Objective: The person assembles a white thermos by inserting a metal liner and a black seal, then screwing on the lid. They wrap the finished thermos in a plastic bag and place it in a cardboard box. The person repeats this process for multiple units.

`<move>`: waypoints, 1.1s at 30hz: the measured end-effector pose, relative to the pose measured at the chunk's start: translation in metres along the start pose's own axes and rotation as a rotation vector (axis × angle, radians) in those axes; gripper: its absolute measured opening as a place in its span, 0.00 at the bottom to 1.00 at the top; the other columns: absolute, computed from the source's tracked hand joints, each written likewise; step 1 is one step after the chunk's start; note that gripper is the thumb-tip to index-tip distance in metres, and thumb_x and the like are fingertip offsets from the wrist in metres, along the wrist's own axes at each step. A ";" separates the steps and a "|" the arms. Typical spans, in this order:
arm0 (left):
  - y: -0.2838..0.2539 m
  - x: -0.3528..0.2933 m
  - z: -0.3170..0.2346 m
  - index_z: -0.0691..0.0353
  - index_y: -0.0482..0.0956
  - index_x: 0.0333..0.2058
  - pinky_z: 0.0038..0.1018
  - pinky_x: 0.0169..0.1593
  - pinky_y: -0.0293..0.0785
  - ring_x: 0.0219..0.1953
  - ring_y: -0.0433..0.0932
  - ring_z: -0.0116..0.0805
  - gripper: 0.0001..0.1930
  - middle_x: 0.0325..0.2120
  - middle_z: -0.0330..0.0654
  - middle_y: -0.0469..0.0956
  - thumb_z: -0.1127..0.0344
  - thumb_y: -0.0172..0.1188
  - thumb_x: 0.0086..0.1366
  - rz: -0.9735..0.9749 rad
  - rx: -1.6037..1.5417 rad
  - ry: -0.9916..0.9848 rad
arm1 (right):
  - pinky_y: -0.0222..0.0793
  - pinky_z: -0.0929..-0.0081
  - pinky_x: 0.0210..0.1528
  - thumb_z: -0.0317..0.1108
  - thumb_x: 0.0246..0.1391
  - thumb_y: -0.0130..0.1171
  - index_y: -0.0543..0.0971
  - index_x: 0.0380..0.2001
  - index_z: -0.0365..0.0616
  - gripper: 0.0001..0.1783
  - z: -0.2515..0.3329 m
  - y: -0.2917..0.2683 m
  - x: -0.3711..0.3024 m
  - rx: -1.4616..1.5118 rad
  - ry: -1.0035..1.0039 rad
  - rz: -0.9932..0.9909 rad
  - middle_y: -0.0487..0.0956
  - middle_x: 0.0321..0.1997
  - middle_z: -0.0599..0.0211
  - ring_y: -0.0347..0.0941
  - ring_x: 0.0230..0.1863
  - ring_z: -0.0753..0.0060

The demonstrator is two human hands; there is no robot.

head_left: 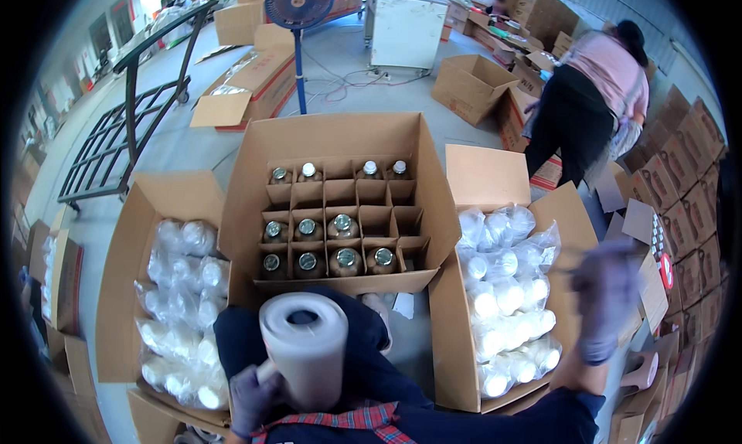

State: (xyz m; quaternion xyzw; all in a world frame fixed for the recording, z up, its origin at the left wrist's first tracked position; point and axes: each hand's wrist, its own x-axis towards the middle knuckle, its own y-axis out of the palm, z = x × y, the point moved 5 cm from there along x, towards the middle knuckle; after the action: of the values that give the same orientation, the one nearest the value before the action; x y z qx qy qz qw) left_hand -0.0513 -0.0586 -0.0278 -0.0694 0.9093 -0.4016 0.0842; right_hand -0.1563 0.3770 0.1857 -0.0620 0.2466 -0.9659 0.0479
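Note:
In my lap a large whitish roll (321, 359) stands upright, its dark core hole facing up. My left hand (253, 398), in a purple glove, is closed around a pale piece at the roll's lower left side; I cannot make out what that piece is. My right hand (609, 301), gloved alike, is raised at the right edge of the right carton (452, 343), its fingers smeared by motion. That carton holds several white-capped bottles (508, 296) in clear plastic. Straight ahead, a divided carton (340, 135) has bottles with silvery tops (344, 226) in some compartments; others are empty.
A left carton (116, 289) holds more plastic-wrapped white bottles (182, 340). Beyond stand a blue fan (300, 3), a black metal cart (131, 127), a white cabinet (406, 30) and an open carton (473, 85). At far right a person (595, 96) bends over near stacked cartons (680, 166).

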 end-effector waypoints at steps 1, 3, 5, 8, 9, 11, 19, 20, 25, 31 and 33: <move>-0.010 0.006 -0.002 0.65 0.74 0.21 0.34 0.26 0.72 0.21 0.78 0.31 0.18 0.16 0.44 0.77 0.57 0.65 0.62 -0.041 -0.241 -0.239 | 0.75 0.68 0.37 0.33 0.61 0.56 0.77 0.44 0.41 0.11 0.008 -0.003 0.013 -0.116 0.061 -0.095 0.80 0.30 0.52 0.80 0.30 0.56; -0.011 0.016 0.005 0.68 0.77 0.41 0.30 0.36 0.77 0.36 0.81 0.32 0.13 0.33 0.48 0.82 0.64 0.62 0.63 0.076 -0.320 -0.316 | 0.75 0.56 0.40 0.37 0.63 0.55 0.72 0.52 0.42 0.17 -0.049 0.061 0.047 -0.381 -0.094 0.007 0.81 0.36 0.47 0.80 0.36 0.46; -0.011 -0.005 -0.007 0.68 0.60 0.63 0.31 0.49 0.76 0.54 0.75 0.36 0.31 0.54 0.52 0.74 0.73 0.58 0.62 -0.025 -0.684 0.071 | 0.75 0.51 0.43 0.40 0.65 0.52 0.67 0.57 0.43 0.22 -0.152 0.098 0.092 -0.557 -0.074 -0.177 0.82 0.39 0.47 0.80 0.39 0.42; -0.032 -0.007 -0.042 0.56 0.62 0.64 0.41 0.58 0.72 0.61 0.69 0.55 0.37 0.64 0.58 0.61 0.79 0.59 0.54 0.360 -0.390 0.490 | 0.76 0.51 0.46 0.45 0.65 0.48 0.65 0.59 0.44 0.24 -0.308 0.149 0.138 -0.848 0.423 -0.060 0.83 0.42 0.46 0.81 0.42 0.43; -0.028 0.004 -0.047 0.53 0.69 0.57 0.45 0.59 0.70 0.59 0.69 0.60 0.32 0.62 0.59 0.62 0.75 0.62 0.51 0.321 -0.069 0.663 | 0.74 0.51 0.52 0.49 0.64 0.47 0.67 0.58 0.44 0.26 -0.391 0.164 0.135 -0.826 0.524 0.046 0.82 0.46 0.44 0.80 0.48 0.44; -0.023 0.016 -0.059 0.51 0.79 0.40 0.54 0.60 0.66 0.58 0.68 0.60 0.19 0.57 0.57 0.68 0.64 0.66 0.44 -0.066 0.393 0.923 | 0.69 0.52 0.59 0.51 0.64 0.47 0.69 0.55 0.43 0.26 -0.486 0.180 0.107 -0.745 0.648 0.012 0.80 0.52 0.43 0.76 0.56 0.44; -0.015 0.054 -0.133 0.60 0.70 0.17 0.46 0.54 0.74 0.48 0.80 0.50 0.20 0.47 0.49 0.80 0.58 0.75 0.41 -0.152 -0.092 0.871 | 0.72 0.50 0.54 0.50 0.63 0.47 0.72 0.52 0.43 0.24 -0.399 0.183 0.151 -0.777 0.589 0.062 0.81 0.47 0.43 0.78 0.51 0.42; -0.014 0.060 -0.140 0.62 0.73 0.18 0.40 0.50 0.76 0.44 0.82 0.47 0.19 0.44 0.49 0.82 0.58 0.75 0.43 -0.131 -0.207 0.668 | 0.71 0.50 0.56 0.50 0.62 0.47 0.71 0.53 0.44 0.25 -0.438 0.180 0.150 -0.774 0.582 0.097 0.80 0.50 0.42 0.76 0.53 0.40; 0.015 0.042 -0.066 0.65 0.82 0.24 0.32 0.36 0.77 0.29 0.83 0.40 0.26 0.26 0.46 0.83 0.42 0.62 0.61 0.229 -0.503 -0.158 | 0.76 0.54 0.51 0.41 0.52 0.61 0.71 0.57 0.48 0.29 -0.494 0.205 0.139 -0.636 0.600 0.331 0.72 0.55 0.42 0.75 0.52 0.38; 0.008 0.023 -0.014 0.67 0.82 0.36 0.41 0.40 0.74 0.29 0.80 0.52 0.38 0.27 0.55 0.81 0.29 0.48 0.65 0.605 -0.123 -0.312 | 0.72 0.51 0.52 0.52 0.61 0.51 0.62 0.66 0.39 0.37 -0.350 0.192 0.138 -0.959 0.427 0.115 0.78 0.49 0.35 0.76 0.52 0.42; -0.004 0.038 -0.026 0.66 0.80 0.42 0.39 0.46 0.73 0.37 0.81 0.50 0.36 0.35 0.58 0.81 0.31 0.53 0.64 0.708 -0.299 -0.020 | 0.73 0.55 0.48 0.45 0.61 0.55 0.65 0.64 0.37 0.33 -0.349 0.206 0.142 -0.807 0.128 0.011 0.81 0.43 0.45 0.78 0.44 0.48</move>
State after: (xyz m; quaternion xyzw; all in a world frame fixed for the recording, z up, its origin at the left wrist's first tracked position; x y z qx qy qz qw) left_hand -0.0940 -0.0498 -0.0112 0.2335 0.9247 -0.2097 0.2155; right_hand -0.3338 0.3437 -0.2036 -0.0144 0.6086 -0.7933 0.0092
